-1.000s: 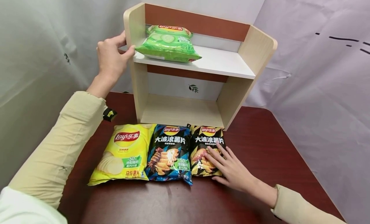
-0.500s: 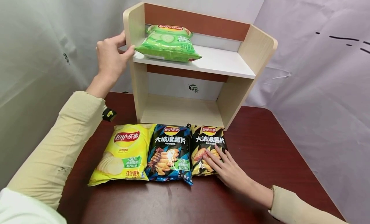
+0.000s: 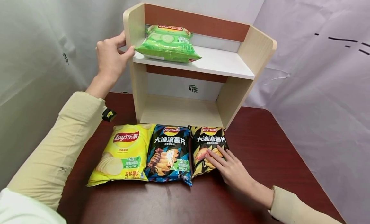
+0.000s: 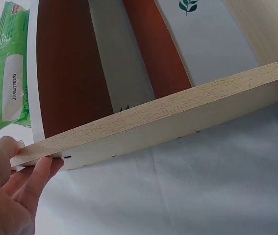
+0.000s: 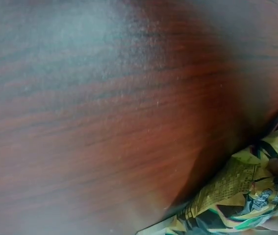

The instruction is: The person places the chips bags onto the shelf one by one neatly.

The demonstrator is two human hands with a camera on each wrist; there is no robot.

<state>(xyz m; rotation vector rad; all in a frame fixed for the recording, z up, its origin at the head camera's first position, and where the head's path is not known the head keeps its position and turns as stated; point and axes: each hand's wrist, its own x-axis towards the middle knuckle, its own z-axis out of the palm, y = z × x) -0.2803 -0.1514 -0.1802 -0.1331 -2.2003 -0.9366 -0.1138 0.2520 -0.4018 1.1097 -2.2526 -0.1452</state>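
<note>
My left hand point(image 3: 111, 53) grips the upper left side panel of a pale wooden shelf point(image 3: 138, 89), its thumb on the front edge and fingers around the outside. My right hand point(image 3: 232, 169) holds the right side of a black-and-yellow bag of chips point(image 3: 206, 140), fingers across its front and thumb out of sight in the head view. The right wrist view shows this bag's printed back point(image 5: 227, 191) tilted off the table, with a finger or thumb pressed against it. Left of it lie a blue-and-black bag of chips point(image 3: 170, 153) and a yellow one point(image 3: 124, 153).
A green bag of chips point(image 3: 170, 45) lies on the shelf's white upper board point(image 3: 222, 60), toward the left. The shelf stands on a dark red table point(image 3: 260, 147), just behind the row of bags. Pale curtains point(image 3: 323, 89) hang around the table.
My right hand has closed around the right edge of the black-and-yellow bag, its thumb going out of sight. That bag has tilted and shifted slightly right. My left hand has stayed put.
</note>
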